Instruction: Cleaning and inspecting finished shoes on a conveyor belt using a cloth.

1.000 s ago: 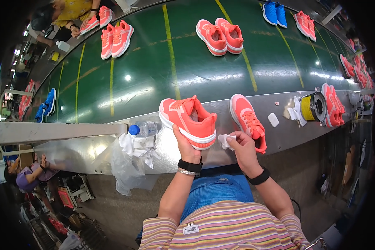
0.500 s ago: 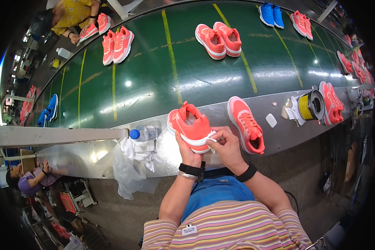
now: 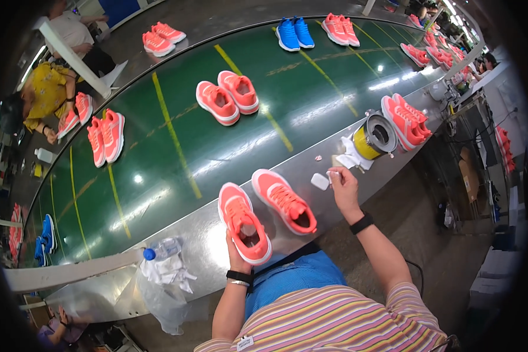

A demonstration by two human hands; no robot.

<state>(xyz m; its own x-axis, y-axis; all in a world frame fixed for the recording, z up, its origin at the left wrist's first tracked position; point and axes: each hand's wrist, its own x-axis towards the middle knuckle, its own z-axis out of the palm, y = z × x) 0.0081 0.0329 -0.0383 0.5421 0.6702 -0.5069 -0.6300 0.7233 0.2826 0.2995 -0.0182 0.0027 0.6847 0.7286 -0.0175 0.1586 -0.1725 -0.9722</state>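
Observation:
My left hand (image 3: 237, 260) is closed round the heel end of a coral sneaker (image 3: 238, 206) with a white sole, its toe pointing away from me. Beside it on the metal ledge (image 3: 202, 234) rests a second coral sneaker (image 3: 280, 195), apart from both hands. My right hand (image 3: 346, 189) is stretched out to the right with fingers pinched on a small piece of white cloth, mostly hidden by the fingertips. Close to those fingertips lies a flat white pad (image 3: 320, 181). Just beyond stands a yellow-and-black tin (image 3: 366, 141) with crumpled white cloths (image 3: 350, 155) against it.
A green conveyor belt (image 3: 176, 193) with yellow lines runs past the ledge, carrying pairs of coral and blue sneakers (image 3: 287, 35). Another coral pair (image 3: 405, 123) stands beyond the tin. At left are a blue-capped bottle (image 3: 167, 249), white cloths and a post. A person in yellow (image 3: 47, 88) handles sneakers.
My right hand has left the sneaker's sole and reached right, near the pad and tin. My left hand has turned and lowered the sneaker, toe away. The view has swung to the right.

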